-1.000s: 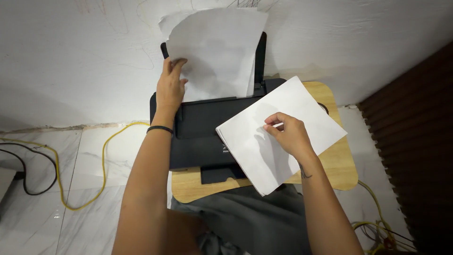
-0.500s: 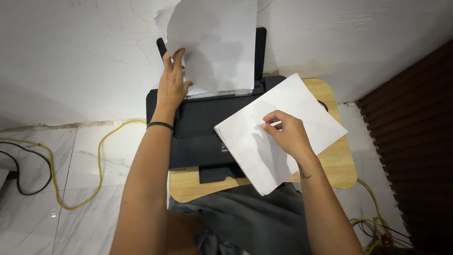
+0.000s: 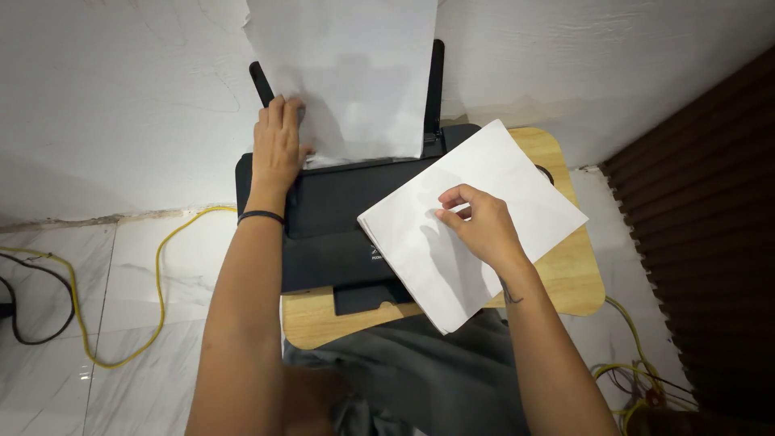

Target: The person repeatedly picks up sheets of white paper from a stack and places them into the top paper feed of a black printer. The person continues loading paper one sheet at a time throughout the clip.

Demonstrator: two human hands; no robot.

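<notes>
A black printer point(image 3: 323, 234) sits on a small wooden lap table point(image 3: 565, 274) against a white wall. My left hand point(image 3: 277, 153) grips the lower left edge of the white sheets point(image 3: 355, 73) standing in the printer's rear feed tray. My right hand point(image 3: 472, 226) rests on a stack of white paper point(image 3: 500, 178) lying across the printer's right side and the table, thumb and forefinger pinching at the top sheet. A black band circles my left wrist.
A yellow cable point(image 3: 161, 274) and a black cable point(image 3: 24, 323) snake over the white marble floor at left. More yellow cables point(image 3: 638, 379) lie at lower right beside a dark ribbed panel point(image 3: 702, 242). Grey fabric point(image 3: 420, 379) covers my lap.
The sheets in the rear tray stand straighter and higher than before. My left hand shifted slightly left and down along their edge. My right hand stays on the stack.
</notes>
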